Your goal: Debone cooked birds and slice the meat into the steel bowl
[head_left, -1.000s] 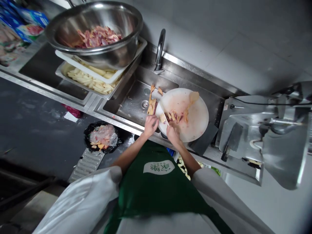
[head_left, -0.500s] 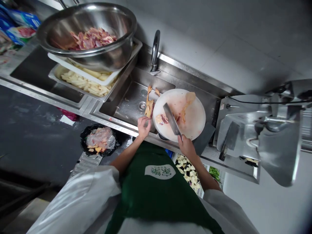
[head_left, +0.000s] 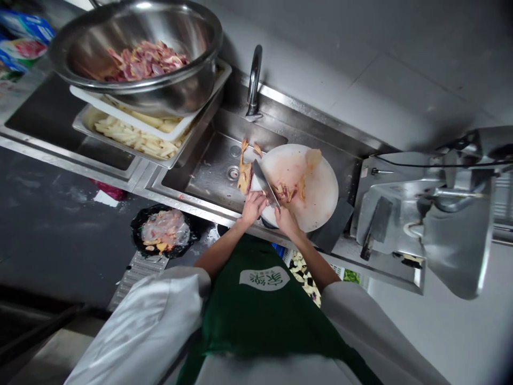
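A round white cutting board (head_left: 316, 198) rests over the right part of a steel sink (head_left: 212, 171). Cut chicken pieces (head_left: 289, 191) lie on it, and a pale skin piece (head_left: 311, 158) sits at its far edge. My right hand (head_left: 285, 219) grips a cleaver (head_left: 264, 184), its blade angled up and left over the board's left edge. My left hand (head_left: 253, 206) is curled at the blade's left side by the board's near-left rim, fingers closed; what it holds is hidden. More chicken (head_left: 244, 174) hangs in the sink beside the board.
A big steel bowl of raw meat (head_left: 140, 59) stands on trays of pale cut strips (head_left: 132, 136) at the left. A tap (head_left: 253, 80) rises behind the sink. A meat slicer (head_left: 441, 214) fills the right. A black bag of scraps (head_left: 164, 232) and crates of cut vegetables (head_left: 302, 272) sit below.
The cleaver, raised over the board's middle half a second ago, has swung down to the board's left edge. My left hand came back from the sink rim to the blade.
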A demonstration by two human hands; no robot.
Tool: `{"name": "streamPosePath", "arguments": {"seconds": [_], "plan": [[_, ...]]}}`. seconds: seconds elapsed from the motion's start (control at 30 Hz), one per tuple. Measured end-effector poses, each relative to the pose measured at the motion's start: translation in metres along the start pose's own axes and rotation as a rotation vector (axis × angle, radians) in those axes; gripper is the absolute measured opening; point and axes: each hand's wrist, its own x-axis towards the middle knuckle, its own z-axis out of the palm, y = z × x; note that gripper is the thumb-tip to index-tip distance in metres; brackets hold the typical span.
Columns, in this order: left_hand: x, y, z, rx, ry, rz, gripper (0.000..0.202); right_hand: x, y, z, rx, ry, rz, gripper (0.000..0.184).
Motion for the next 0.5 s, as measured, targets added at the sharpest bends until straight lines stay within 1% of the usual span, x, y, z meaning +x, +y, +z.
{"name": "streamPosePath", "arguments": {"seconds": [0.07,0.13,0.23,0.3,0.33,0.4,0.5], "plan": [[-0.002,-0.005,0.001,0.026,0.007,0.004,0.021,-0.020,0.010,0.000,-0.022,-0.047,0.065,0.043],[-0.004,-0.008,-0.003,0.058,0.024,-0.019,0.021,-0.047,0.026,0.000,-0.065,-0.115,0.120,0.037],[-0.001,-0.010,-0.007,0.081,0.068,-0.075,0.022,-0.094,0.062,-0.002,-0.126,-0.210,0.163,0.034],[0.008,-0.007,-0.005,0.057,0.102,-0.110,0.025,-0.124,0.090,-0.007,-0.128,-0.243,0.174,0.032],[0.014,-0.002,-0.001,0.041,0.112,-0.121,0.029,-0.138,0.104,-0.010,-0.116,-0.246,0.184,0.032],[0.028,0.010,0.013,0.026,0.086,-0.098,0.036,-0.162,0.128,-0.014,-0.047,-0.208,0.222,0.033],[0.051,0.033,0.046,0.048,-0.010,0.035,0.047,-0.182,0.151,-0.012,0.146,-0.047,0.356,0.036]]}}
